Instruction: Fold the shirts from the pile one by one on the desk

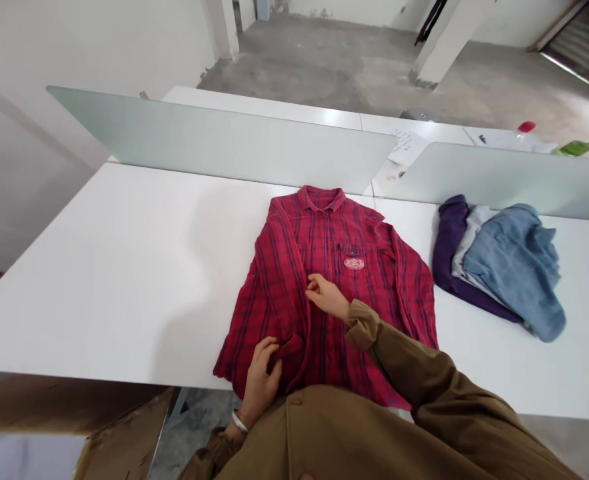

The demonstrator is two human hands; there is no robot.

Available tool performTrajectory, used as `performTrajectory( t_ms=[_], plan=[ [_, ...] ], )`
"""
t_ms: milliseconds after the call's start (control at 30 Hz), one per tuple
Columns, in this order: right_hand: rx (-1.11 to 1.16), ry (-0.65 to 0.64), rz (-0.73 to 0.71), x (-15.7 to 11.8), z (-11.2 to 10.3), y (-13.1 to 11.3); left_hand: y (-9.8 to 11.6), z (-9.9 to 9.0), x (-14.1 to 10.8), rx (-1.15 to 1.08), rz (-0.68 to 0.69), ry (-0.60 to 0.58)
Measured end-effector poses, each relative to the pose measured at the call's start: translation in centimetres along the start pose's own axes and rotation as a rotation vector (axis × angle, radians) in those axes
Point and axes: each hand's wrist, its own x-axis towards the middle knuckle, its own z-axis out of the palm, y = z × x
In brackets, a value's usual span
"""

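Note:
A red and navy plaid shirt (324, 233) lies front side up on the white table (99, 267), its collar pointing away from me and its sleeves laid down along the body. My left hand (263, 377) is at the lower left of the shirt, beside the cuff, fingers curved and apart. Over the middle of the shirt, near the inner edge of the left-side sleeve, is my right hand (327, 295), with bent fingers that are slightly apart and nothing visible between them. A round pale patch marks the chest pocket.
To the right lie a blue garment (517, 260), a grey one (467, 243) and a purple one (447, 250), overlapping. Frosted dividers (234, 143) run along the table's back edge. Behind them are papers (407, 147), a red-capped bottle (526, 128) and a green object (576, 148).

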Motion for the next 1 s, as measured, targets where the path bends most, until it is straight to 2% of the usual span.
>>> performTrajectory(
  t_ms=[133,300,400,567,633,700,767,833,900,1000],
  plan=[
    [-0.171,-0.016,0.045,-4.1,2.0,-0.4,1.5,-2.1,0.0,-0.077,-0.043,0.036],
    [-0.138,-0.024,0.089,-5.8,3.9,-0.7,3.0,-5.2,-0.8,-0.117,0.004,0.067],
    [0.029,-0.003,0.160,-5.9,4.6,-0.7,2.6,-5.7,-1.4,-0.207,-0.061,0.041],
    [0.483,0.075,0.285,-7.7,6.7,-1.5,1.8,-4.6,-2.1,-0.535,-0.320,-0.029],
    [0.653,0.020,0.341,-9.2,7.6,-1.9,2.0,-4.2,-2.2,-0.629,-0.348,-0.047],
    [0.788,-0.078,0.380,-10.5,7.6,-2.1,2.2,-4.1,-2.0,-0.639,-0.307,-0.183],
    [0.887,-0.113,0.354,-11.2,6.1,-2.4,2.2,-4.3,-0.9,-0.509,-0.183,-0.371],
    [0.921,-0.075,0.275,-11.5,3.2,-2.6,2.1,-4.5,1.5,-0.269,-0.005,-0.443],
    [0.885,-0.050,0.200,-11.4,-0.4,-2.8,2.2,-4.6,5.4,-0.033,0.170,-0.384],
    [0.744,-0.087,0.096,-10.9,-5.4,-3.4,2.8,-4.4,13.1,0.208,0.359,-0.309]
  ],
)
